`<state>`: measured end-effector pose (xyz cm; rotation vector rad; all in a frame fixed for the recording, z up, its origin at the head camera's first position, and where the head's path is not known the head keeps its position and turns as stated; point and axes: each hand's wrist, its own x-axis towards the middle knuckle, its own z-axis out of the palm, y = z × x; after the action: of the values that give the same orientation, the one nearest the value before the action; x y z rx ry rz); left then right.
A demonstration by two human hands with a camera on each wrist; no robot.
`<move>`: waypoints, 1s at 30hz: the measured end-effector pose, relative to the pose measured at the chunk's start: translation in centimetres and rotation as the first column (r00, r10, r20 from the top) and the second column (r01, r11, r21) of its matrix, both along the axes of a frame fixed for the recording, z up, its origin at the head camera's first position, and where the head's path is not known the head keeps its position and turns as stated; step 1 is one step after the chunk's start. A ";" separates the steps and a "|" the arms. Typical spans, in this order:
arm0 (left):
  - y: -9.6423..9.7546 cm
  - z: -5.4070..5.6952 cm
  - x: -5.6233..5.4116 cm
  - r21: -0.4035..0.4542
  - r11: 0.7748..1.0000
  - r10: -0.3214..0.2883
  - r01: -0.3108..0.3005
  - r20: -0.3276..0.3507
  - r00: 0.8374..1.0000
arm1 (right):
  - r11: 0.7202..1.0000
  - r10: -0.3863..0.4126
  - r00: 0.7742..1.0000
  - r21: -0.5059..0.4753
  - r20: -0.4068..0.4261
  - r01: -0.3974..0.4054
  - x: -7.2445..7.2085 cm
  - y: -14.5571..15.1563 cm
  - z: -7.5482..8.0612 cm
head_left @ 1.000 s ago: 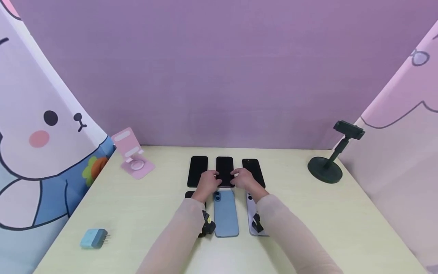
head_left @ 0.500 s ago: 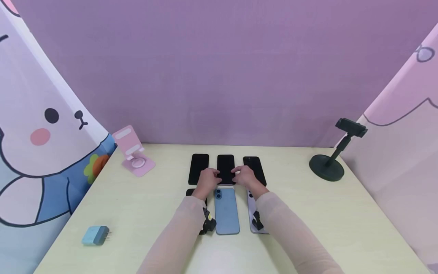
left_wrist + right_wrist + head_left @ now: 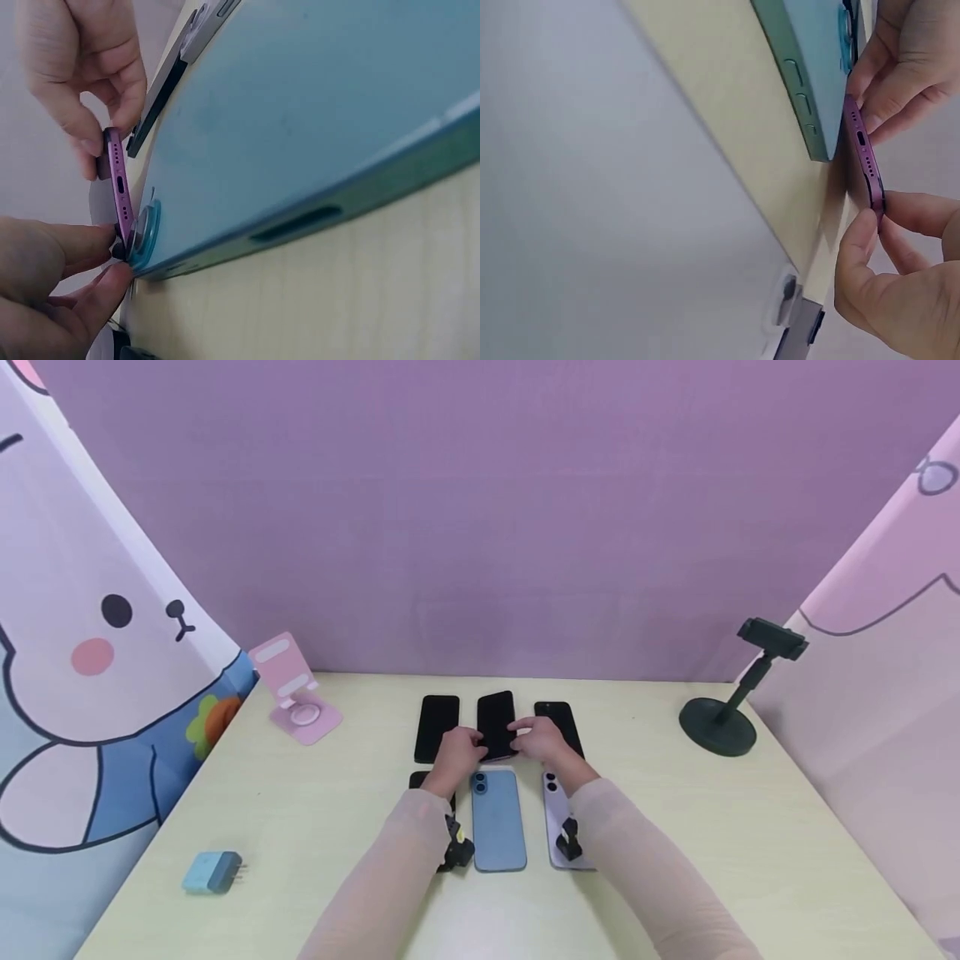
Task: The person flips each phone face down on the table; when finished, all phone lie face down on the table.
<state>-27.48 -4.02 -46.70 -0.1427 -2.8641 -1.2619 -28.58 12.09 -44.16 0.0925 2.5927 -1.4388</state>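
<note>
In the head view, a smartphone (image 3: 496, 720) with a black screen and purple edge lies mid back row, its right side raised. My left hand (image 3: 454, 755) pinches its lower left corner between thumb and finger; my right hand (image 3: 543, 742) pinches its right edge. In the right wrist view, the phone's purple bottom edge (image 3: 861, 142) shows charging port and speaker holes, with the right-hand fingers (image 3: 919, 214) at the nearer corner. Just in front lies a blue phone (image 3: 498, 822), back up. A lilac phone (image 3: 558, 827) lies partly under my right forearm.
Two more black phones flank the back row, a left one (image 3: 437, 727) and a right one (image 3: 558, 722). Another dark phone (image 3: 420, 779) is mostly hidden by my left arm. Around them stand a pink stand (image 3: 306, 718), a black stand (image 3: 717, 727) and a blue charger (image 3: 213, 872).
The middle back phone, flat earlier, is now tilted with its right side up. My right hand has shifted slightly right with that edge. The head view has moved a little.
</note>
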 end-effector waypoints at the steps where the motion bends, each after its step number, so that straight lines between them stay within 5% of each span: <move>1: 0.1 0.0 0.0 -0.005 1.000 -0.005 0.005 -0.003 1.000 | 1.000 0.003 1.000 -0.024 0.002 -0.003 0.0 0.0 0.1; 12: 0.7 -0.2 0.0 -0.021 0.998 -0.053 0.051 -0.080 0.995 | 0.976 0.003 1.000 -0.218 -0.008 -0.005 0.1 0.6 0.3; 20: 1.1 -0.3 0.2 0.089 0.994 -0.057 0.064 -0.073 0.996 | 0.898 0.011 1.000 -0.439 0.008 -0.007 0.2 1.0 0.3; 30: 1.6 -0.2 0.5 0.236 0.970 -0.048 0.062 -0.065 0.997 | 0.822 0.053 0.999 -0.569 0.012 -0.037 0.4 1.2 0.2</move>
<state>-26.97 -2.42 -46.90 -0.2531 -2.6496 -1.5706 -28.19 13.25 -43.93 -0.0304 2.0104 -2.1024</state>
